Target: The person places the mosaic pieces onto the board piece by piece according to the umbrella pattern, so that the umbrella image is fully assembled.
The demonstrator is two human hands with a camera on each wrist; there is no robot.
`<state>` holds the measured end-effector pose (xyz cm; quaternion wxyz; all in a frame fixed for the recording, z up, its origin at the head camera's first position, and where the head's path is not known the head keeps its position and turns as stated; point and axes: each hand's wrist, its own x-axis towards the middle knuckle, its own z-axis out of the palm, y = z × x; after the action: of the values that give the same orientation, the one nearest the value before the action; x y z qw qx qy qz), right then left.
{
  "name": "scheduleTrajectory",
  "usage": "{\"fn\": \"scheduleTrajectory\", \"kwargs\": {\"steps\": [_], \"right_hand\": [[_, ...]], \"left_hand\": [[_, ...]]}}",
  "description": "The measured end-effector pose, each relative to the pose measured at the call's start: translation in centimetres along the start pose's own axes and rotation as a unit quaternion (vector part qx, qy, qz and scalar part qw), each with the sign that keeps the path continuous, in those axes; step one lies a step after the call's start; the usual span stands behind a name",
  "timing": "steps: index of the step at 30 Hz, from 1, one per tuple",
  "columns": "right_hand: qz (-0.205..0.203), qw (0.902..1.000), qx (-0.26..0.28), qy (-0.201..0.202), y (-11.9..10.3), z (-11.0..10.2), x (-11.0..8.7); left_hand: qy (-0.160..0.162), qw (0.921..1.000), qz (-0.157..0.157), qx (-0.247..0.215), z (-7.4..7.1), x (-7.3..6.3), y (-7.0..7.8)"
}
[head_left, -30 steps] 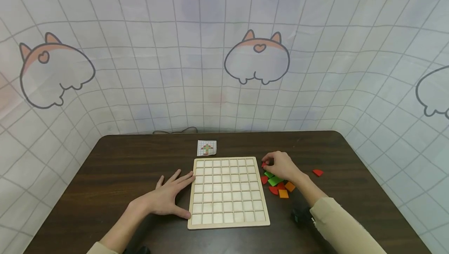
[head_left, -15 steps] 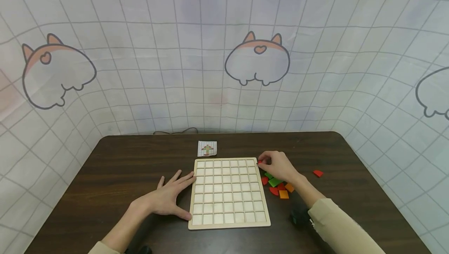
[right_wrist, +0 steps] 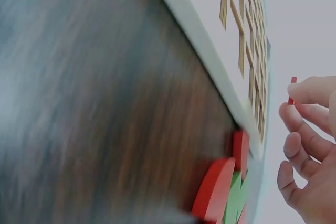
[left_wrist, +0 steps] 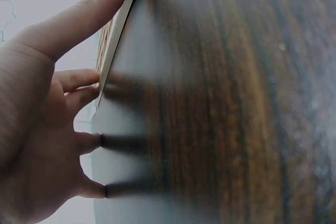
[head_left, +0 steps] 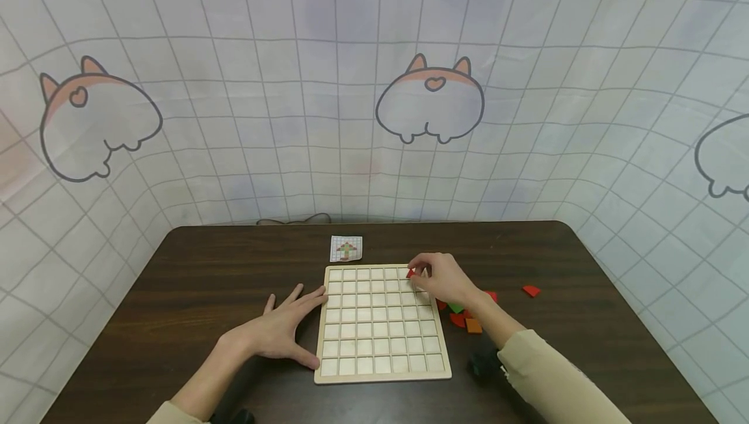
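Note:
A pale wooden grid board point(head_left: 374, 330) lies flat on the dark table, its square cells bare. My left hand point(head_left: 274, 330) spreads its fingers, with the thumb and fingertips touching the board's left edge; the left wrist view also has the thumb against that edge. Between thumb and fingers my right hand point(head_left: 446, 279) pinches a small red piece point(head_left: 411, 273) over the board's far right corner. In the right wrist view the red piece point(right_wrist: 292, 91) is seen edge-on, held above the grid.
Right of the board lies a loose pile with red pieces point(head_left: 458, 320), a green piece point(head_left: 456, 307) and an orange square point(head_left: 473, 326), partly behind my right arm. A red quarter-round piece point(head_left: 531, 291) lies apart. Behind the board sits a small patterned card point(head_left: 346, 249).
My right hand has carried the red piece leftward from the pile to over the board's far right corner. The left hand has stayed in place on the board's edge.

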<state>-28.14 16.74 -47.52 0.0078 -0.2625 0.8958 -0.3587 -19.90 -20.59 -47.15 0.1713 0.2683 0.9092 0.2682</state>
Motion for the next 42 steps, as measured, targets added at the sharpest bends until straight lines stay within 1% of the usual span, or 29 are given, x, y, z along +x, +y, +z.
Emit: {"fn": "scheduleTrajectory", "kwargs": {"steps": [5,13,18,24,28,35,42], "right_hand": [[-0.008,0.9998,-0.004,-0.016,-1.2,0.9,0.6],[-0.026,0.9993,-0.014,-0.023,-2.7,2.4,1.5],[-0.029,0.9990,-0.019,-0.028,-3.4,3.1,2.0],[-0.036,0.9986,-0.017,-0.035,-3.6,3.9,2.5],[-0.027,0.9986,-0.022,-0.041,-3.8,4.3,2.7],[-0.018,0.9983,-0.026,-0.048,-4.0,4.2,2.9],[-0.009,0.9979,-0.026,-0.058,-3.8,4.1,3.0]], "left_hand": [[0.002,1.0000,0.001,-0.001,0.0,0.0,0.1],[0.004,1.0000,0.000,-0.002,0.0,0.0,0.3],[0.005,1.0000,-0.003,-0.004,0.1,0.1,0.3],[0.002,1.0000,-0.001,-0.005,0.1,0.2,0.1],[0.002,1.0000,0.000,-0.008,0.1,0.1,0.0],[0.000,0.9999,-0.001,-0.010,0.0,0.1,0.1],[0.000,1.0000,-0.003,-0.007,0.0,0.2,0.3]]}}
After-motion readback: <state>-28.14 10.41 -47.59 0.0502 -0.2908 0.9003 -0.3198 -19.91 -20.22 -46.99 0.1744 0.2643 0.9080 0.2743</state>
